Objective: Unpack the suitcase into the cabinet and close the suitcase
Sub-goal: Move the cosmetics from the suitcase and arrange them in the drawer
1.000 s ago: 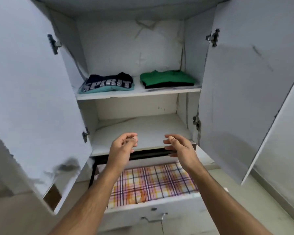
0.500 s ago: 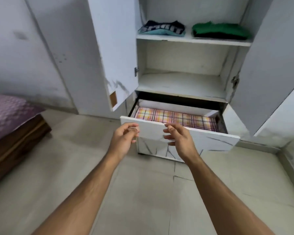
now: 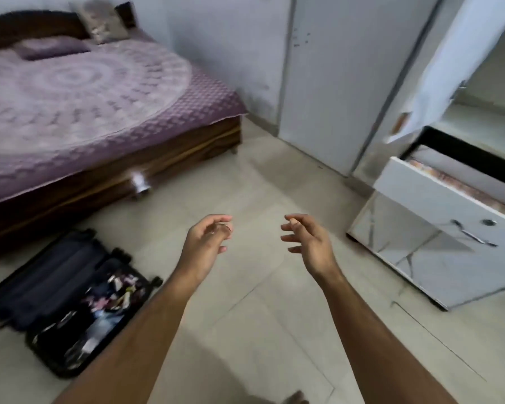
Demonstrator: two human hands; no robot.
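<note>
A dark suitcase [image 3: 41, 281] lies open on the floor at the lower left, beside the bed. Its right half holds a jumble of clothes [image 3: 99, 313]. The white cabinet [image 3: 438, 228] stands at the right edge with its door swung open and its drawer [image 3: 420, 185] pulled out. My left hand [image 3: 206, 246] and my right hand [image 3: 308, 243] hover side by side over the bare floor between suitcase and cabinet. Both hang with loosely curled fingers and hold nothing.
A bed [image 3: 79, 106] with a purple patterned cover and pillows fills the upper left. Pale floor tiles [image 3: 260, 330] spread between bed, suitcase and cabinet. A white wall panel [image 3: 333, 77] rises behind, left of the open cabinet door [image 3: 438, 68].
The view has swung left and back from the cabinet shelves to the floor, bringing the bed and suitcase into sight. My hands stay raised and empty, held much as before.
</note>
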